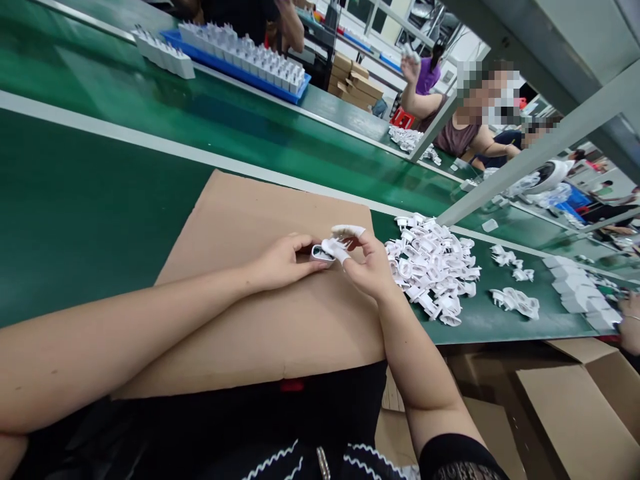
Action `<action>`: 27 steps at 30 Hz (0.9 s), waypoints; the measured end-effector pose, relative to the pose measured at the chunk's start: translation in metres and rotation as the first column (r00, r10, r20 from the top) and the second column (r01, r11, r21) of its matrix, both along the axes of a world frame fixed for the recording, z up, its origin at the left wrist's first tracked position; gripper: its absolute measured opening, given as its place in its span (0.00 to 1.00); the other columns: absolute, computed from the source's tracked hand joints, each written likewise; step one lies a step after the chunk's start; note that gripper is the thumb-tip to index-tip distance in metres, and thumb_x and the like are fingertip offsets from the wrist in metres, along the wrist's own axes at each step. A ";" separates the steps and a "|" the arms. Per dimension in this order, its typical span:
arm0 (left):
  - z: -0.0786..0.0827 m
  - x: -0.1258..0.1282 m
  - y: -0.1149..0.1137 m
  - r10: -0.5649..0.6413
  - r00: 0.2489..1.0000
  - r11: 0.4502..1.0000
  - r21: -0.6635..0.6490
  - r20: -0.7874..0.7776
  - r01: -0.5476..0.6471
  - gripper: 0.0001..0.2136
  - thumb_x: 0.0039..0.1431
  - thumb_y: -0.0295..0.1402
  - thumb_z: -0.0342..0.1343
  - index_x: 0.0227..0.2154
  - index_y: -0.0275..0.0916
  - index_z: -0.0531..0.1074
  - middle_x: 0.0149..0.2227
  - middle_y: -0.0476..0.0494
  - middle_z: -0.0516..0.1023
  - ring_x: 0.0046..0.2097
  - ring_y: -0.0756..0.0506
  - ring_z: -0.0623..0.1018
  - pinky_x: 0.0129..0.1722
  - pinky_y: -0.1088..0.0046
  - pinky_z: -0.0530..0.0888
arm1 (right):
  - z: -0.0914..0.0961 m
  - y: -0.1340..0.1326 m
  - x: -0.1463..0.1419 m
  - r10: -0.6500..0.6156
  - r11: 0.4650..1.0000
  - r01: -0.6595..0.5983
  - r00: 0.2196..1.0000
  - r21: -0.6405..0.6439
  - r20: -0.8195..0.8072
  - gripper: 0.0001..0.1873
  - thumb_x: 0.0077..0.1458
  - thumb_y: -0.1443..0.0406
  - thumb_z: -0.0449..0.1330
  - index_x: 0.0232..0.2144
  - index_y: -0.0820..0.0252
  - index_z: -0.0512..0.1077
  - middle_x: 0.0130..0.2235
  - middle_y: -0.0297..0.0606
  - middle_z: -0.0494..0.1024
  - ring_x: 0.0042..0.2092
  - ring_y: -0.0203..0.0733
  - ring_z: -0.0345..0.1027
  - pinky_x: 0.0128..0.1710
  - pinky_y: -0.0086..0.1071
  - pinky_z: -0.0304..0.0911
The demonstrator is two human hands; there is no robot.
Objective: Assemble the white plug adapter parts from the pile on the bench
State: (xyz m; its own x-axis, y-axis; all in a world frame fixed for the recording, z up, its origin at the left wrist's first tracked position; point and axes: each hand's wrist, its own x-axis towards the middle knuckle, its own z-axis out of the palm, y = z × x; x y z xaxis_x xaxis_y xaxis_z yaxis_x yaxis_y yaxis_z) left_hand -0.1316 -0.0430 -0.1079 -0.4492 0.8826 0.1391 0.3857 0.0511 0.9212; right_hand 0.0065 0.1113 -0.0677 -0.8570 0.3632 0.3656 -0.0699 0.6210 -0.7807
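While above the cardboard [270, 220], left hand [283, 263]: curled, fingertips closed on a white plastic casing [321, 253] with a dark opening at one end.

Right hand [365, 267]: clenched at the fingertips, pinching a white plastic part [345, 231] just beside the casing; a second white part [335, 250] pressed against the casing, its exact shape hidden by the fingers.

Casing's place: held up between both hands, over the middle of the cardboard, not resting on it.

Heap: loose white parts [433, 267] on the bench just right of the cardboard, near the right hand but not touching it.

Right of heap: two small clumps of white parts [515, 303], well apart from the hands, then white blocks [575, 293] lined up near a co-worker's hand [630, 323].

Bench [100, 200]: green, running from near left to far right, under the cardboard.

Far left: blue tray [245, 90] carrying upright white plugs [245, 60].

Far right: seated co-worker [460, 133] behind a metal frame [435, 127], another person [425, 77] with one hand raised, brown cartons [355, 83] between.

Near right: open carton [575, 413] below the bench.
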 end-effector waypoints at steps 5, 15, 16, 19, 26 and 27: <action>0.001 -0.002 0.001 0.001 0.999 1.000 -0.019 -0.044 -0.002 0.20 0.56 0.52 0.64 0.43 0.43 0.79 0.42 0.42 0.81 0.45 0.38 0.79 0.48 0.59 0.75 | -0.007 0.003 0.000 0.007 0.996 -0.009 0.999 0.083 0.031 0.15 0.60 0.64 0.63 0.50 0.51 0.77 0.47 0.37 0.82 0.46 0.44 0.74 0.52 0.42 0.70; -0.002 -0.003 0.001 0.001 1.000 1.000 0.009 -0.030 -0.001 0.20 0.55 0.52 0.64 0.42 0.43 0.80 0.44 0.42 0.83 0.47 0.37 0.79 0.50 0.59 0.75 | -0.005 -0.004 0.002 0.023 0.970 -0.034 0.999 0.241 0.048 0.17 0.60 0.68 0.60 0.50 0.50 0.79 0.49 0.37 0.83 0.50 0.47 0.75 0.54 0.44 0.69; -0.002 -0.003 0.001 -0.001 0.999 1.000 0.013 -0.033 0.002 0.19 0.55 0.52 0.64 0.41 0.44 0.81 0.43 0.43 0.83 0.47 0.37 0.79 0.49 0.59 0.75 | -0.004 -0.005 0.002 0.019 0.961 -0.032 0.999 0.274 0.050 0.17 0.59 0.68 0.59 0.50 0.50 0.78 0.49 0.37 0.83 0.50 0.48 0.75 0.54 0.44 0.69; 0.000 -0.003 0.001 -0.013 0.999 1.000 0.022 -0.034 0.014 0.17 0.56 0.51 0.64 0.39 0.44 0.81 0.41 0.44 0.83 0.46 0.37 0.80 0.48 0.61 0.76 | -0.005 -0.006 0.002 0.015 0.937 -0.029 0.999 0.348 0.042 0.19 0.58 0.70 0.59 0.50 0.51 0.78 0.47 0.39 0.83 0.50 0.49 0.74 0.53 0.44 0.69; 0.002 -0.004 0.002 -0.019 0.999 1.000 0.012 -0.039 0.019 0.17 0.55 0.52 0.64 0.37 0.43 0.81 0.41 0.45 0.84 0.47 0.36 0.80 0.46 0.61 0.76 | -0.011 -0.007 0.001 0.014 0.937 -0.019 1.000 0.349 0.017 0.21 0.57 0.72 0.58 0.52 0.51 0.76 0.48 0.39 0.82 0.52 0.50 0.73 0.56 0.45 0.68; 0.002 -0.004 0.002 -0.015 0.999 1.000 0.010 -0.041 0.016 0.17 0.55 0.52 0.64 0.37 0.43 0.81 0.41 0.45 0.84 0.47 0.36 0.80 0.46 0.61 0.76 | -0.011 -0.007 0.001 0.016 0.935 -0.023 1.000 0.354 0.023 0.22 0.57 0.72 0.58 0.52 0.51 0.76 0.48 0.40 0.82 0.52 0.50 0.73 0.56 0.45 0.67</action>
State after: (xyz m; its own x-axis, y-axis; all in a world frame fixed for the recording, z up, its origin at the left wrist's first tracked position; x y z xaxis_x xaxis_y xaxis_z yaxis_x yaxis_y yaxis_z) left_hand -0.1360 -0.0412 -0.1063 -0.4291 0.8878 0.1666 0.4241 0.0352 0.9049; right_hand 0.0072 0.1044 -0.0786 -0.8705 0.1964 0.4512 -0.0719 0.8564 -0.5113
